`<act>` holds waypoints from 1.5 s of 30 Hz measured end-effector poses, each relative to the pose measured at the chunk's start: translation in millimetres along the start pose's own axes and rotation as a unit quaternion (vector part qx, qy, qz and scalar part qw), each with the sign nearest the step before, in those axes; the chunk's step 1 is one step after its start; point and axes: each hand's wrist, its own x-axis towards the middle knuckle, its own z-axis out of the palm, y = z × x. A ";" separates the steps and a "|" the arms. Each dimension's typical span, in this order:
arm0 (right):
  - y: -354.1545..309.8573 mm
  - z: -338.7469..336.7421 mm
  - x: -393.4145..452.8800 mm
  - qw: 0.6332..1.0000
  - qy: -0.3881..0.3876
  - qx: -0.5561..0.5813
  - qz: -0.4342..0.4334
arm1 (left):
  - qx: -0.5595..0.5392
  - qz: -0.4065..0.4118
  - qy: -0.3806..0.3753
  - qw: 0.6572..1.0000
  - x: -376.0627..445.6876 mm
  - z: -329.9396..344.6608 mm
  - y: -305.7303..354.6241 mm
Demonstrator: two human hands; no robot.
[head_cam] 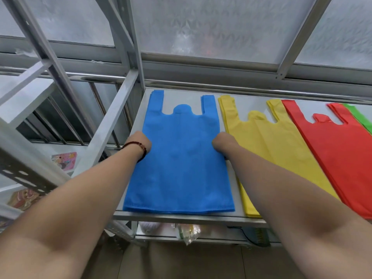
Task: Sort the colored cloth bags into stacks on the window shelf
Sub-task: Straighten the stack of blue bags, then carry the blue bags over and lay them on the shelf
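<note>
Blue bags are stacked flat on the shelf right under the frosted window, handles pointing toward the glass, bottom seam lined up with the shelf's front edge. Everything else can be placed off that blue stack.

The left hand is set at the stack's left edge, about halfway up, with a dark beaded bracelet seen on the wrist. The right hand is set at the stack's right edge at the same height. Both hands are seen from the back with the fingers curled down onto or under the cloth, so whether the edges are pinched or just pressed can't be told from here, the fingertips are hidden.

Just right of the blue stack, a stack of yellow bags is laid out the same way, with a thin strip of bare shelf between them. Beyond the yellow ones, red bags are overlapping its far side slightly, and a sliver of green bags is caught at the frame edge past that.

Left of the blue stack, a gray metal rack is standing tilted across the view. Below it, under the shelf, some crumpled clear plastic is stuffed on a lower level, too blurry to make out.
</note>
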 end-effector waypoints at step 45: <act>-153.7 87.0 -358.5 0.804 0.002 -0.247 -0.540 | 0.105 -0.012 0.189 0.976 -344.2 -180.2 -277.4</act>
